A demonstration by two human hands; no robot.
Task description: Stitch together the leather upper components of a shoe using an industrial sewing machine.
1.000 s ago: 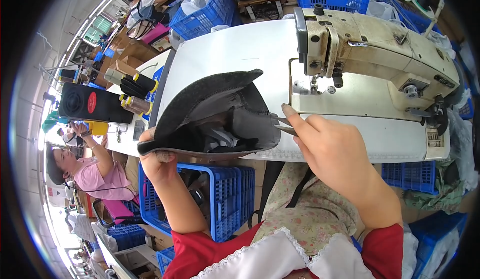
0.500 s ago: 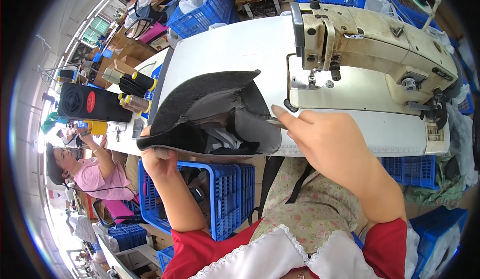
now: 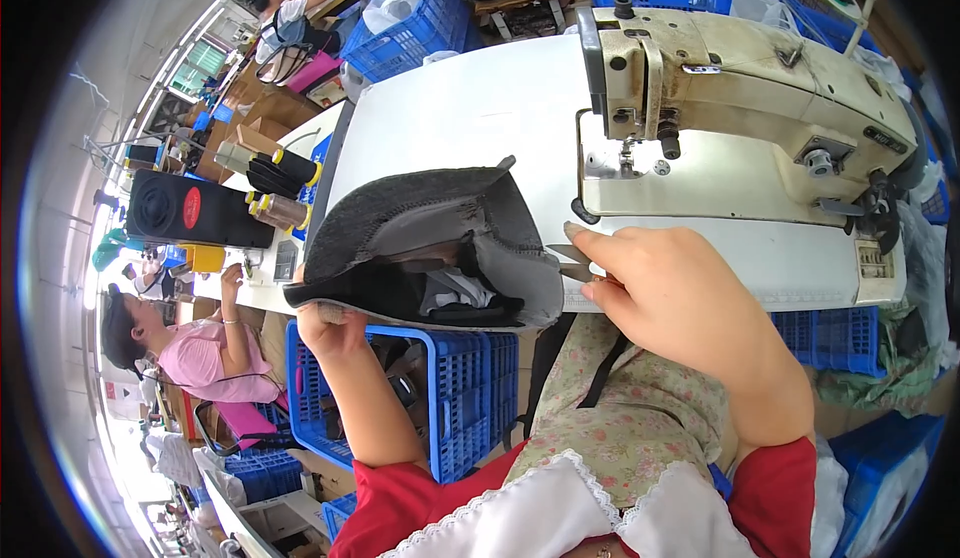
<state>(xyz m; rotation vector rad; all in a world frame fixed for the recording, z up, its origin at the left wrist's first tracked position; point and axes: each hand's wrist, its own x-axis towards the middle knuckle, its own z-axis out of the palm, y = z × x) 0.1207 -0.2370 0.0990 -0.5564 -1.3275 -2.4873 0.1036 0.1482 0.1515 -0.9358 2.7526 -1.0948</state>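
At centre frame, the left hand [image 3: 335, 323] grips the lower edge of a grey shoe upper [image 3: 430, 248], fingers clenched on it. The right hand [image 3: 680, 303] pinches small snips [image 3: 572, 261] at the upper's right edge, just below the sewing machine [image 3: 740, 88] on the white table [image 3: 470, 108].

I see the left hand [image 3: 335, 326] holding the lower edge of a dark grey fabric piece [image 3: 430, 248] (a curved, cap-like shape). The right hand [image 3: 680, 298] holds small scissors [image 3: 570, 261] at its right edge, near the sewing machine [image 3: 740, 108].
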